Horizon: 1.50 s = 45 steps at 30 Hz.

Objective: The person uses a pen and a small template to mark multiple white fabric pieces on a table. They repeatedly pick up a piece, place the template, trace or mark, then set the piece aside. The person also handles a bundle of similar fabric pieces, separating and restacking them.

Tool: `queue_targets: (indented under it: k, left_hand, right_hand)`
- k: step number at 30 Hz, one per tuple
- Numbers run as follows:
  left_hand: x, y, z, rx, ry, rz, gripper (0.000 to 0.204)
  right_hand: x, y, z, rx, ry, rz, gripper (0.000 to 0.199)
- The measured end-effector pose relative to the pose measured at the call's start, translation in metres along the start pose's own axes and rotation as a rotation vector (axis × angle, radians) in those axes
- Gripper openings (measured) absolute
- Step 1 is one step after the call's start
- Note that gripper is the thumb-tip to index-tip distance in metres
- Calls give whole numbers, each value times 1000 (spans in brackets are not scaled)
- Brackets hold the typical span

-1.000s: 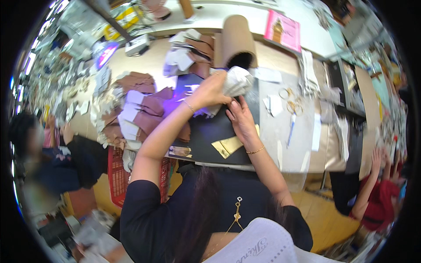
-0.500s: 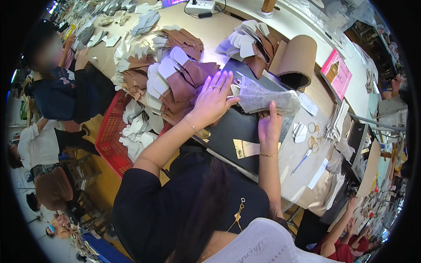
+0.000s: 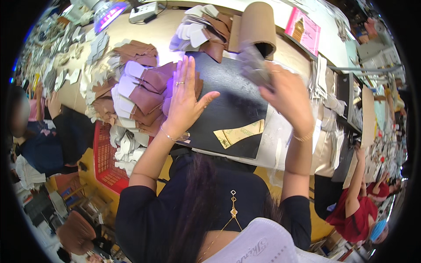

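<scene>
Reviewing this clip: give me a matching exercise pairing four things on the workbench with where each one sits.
Things
1. cardboard tube
2. tan pattern piece
3. red basket
4. pink card

Places
A. hanging off the bench's near edge, left of the person
B. lying flat on the black mat
C. far side of the mat, open end facing the camera
D. far right of the bench, beyond the tube

Pairs: 1-C, 2-B, 3-A, 4-D

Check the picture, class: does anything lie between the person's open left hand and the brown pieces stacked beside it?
Nothing visible does. The left hand is spread open right at the brown pieces, its fingers overlapping their edge above the black mat.
</scene>
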<state>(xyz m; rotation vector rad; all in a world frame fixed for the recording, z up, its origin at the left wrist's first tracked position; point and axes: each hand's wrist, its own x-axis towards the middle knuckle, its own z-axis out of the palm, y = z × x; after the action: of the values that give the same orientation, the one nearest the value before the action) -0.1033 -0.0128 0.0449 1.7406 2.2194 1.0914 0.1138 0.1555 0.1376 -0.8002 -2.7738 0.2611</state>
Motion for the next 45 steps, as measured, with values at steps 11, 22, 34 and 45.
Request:
queue_targets:
  k: [11, 22, 34, 45]
  left_hand:
    - [85, 14, 56, 378, -485, 495, 95]
    - [83, 35, 48, 399, -723, 478, 67]
    - [66, 59, 56, 269, -841, 529, 55]
    - [54, 145, 133, -243, -445, 581, 33]
  right_hand:
    - [-12, 13, 72, -258, -278, 83, 66]
    - [-61, 56, 64, 282, -148, 115, 85]
    - [-82, 48, 84, 852, -227, 222, 77]
    - [-293, 140, -47, 1208, -9, 516, 60]
